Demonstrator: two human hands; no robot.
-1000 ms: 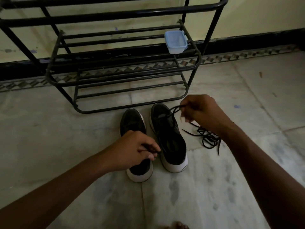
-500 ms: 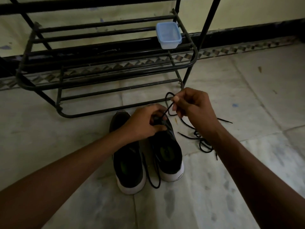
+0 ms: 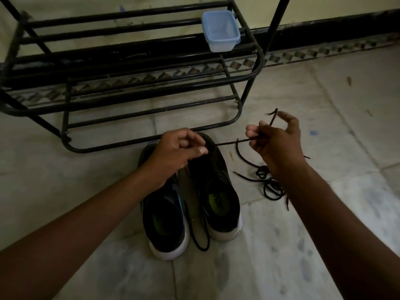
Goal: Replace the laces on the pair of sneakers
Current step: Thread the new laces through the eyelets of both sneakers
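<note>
Since half a second ago my right hand (image 3: 278, 146) has drawn away to the right from the left, and the black lace (image 3: 229, 143) that hung slack between them now runs taut from one hand to the other. The left hand (image 3: 179, 153) has stayed over the toe end of the sneakers.

I can read no writing. The yellow-green insole of the right sneaker (image 3: 216, 191) carries a dark mark, too dim to make out, and the left sneaker (image 3: 164, 226) shows a blue streak on its side but no legible brand.

The floor (image 3: 303, 245) is pale, mottled stone tile with thin joints. Behind it runs a band of diamond-patterned tile, then a black skirting (image 3: 324, 27) under a pale yellow wall (image 3: 335, 7).

At the left and centre stands a black tubular shoe rack (image 3: 138, 81), with a clear plastic tub (image 3: 220, 31) with a bluish lid on its right end. In front of the rack, the left hand pinches the lace between thumb and forefinger. Below it the two black, white-soled sneakers stand side by side, heels toward me, and a loop of the lace lies on the floor between them. The right hand grips the lace in curled fingers, with the lace end sticking up past them. Below that hand a loose tangle of lace (image 3: 270, 186) lies on the floor, beside the right sneaker.
</note>
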